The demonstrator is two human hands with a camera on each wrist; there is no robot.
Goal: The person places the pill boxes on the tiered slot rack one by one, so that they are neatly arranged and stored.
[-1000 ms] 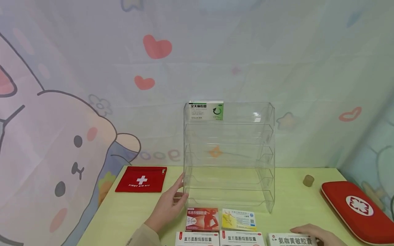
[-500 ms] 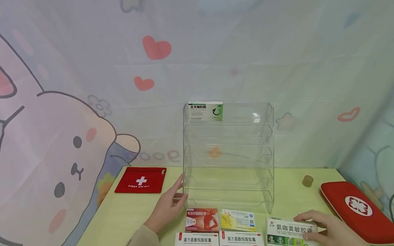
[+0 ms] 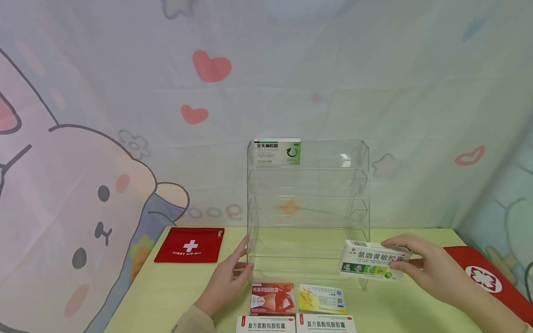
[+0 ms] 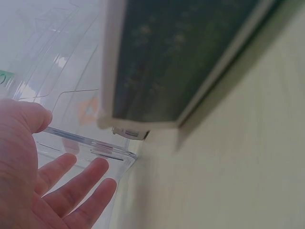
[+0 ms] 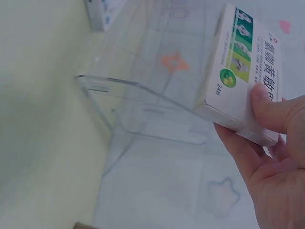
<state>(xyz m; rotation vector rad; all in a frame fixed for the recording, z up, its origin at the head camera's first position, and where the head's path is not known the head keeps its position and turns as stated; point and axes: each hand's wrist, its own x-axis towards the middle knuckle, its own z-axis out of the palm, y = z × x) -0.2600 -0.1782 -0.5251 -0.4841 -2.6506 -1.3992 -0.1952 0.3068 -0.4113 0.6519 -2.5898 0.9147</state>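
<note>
In the head view, my right hand [image 3: 420, 263] holds a white medicine box [image 3: 370, 260] with a green picture strip. It pinches the box's right end, thumb on the printed front, off the table by the rack's lower right corner. The right wrist view shows that box [image 5: 240, 67] tilted near the rack's clear side panel [image 5: 143, 102]. My left hand [image 3: 226, 277] rests against the left side of the clear tiered rack [image 3: 308, 266], its fingers extended in the left wrist view. A white-and-green medicine box [image 3: 276, 151] stands at the left of the top tier.
Before the rack lie a red medicine box [image 3: 272, 299], a yellow-and-white one [image 3: 322, 299] and two white ones, [image 3: 265, 324] the left partly cut off. A red first aid pouch [image 3: 189, 245] lies left; a red case [image 3: 479, 273] lies right. A blurred dark panel [image 4: 167, 62] looms in the left wrist view.
My right hand has lifted the white medicine box from the table's front right and carried it up, then leftward to the rack's lower right corner. The left hand has stayed at the rack.
</note>
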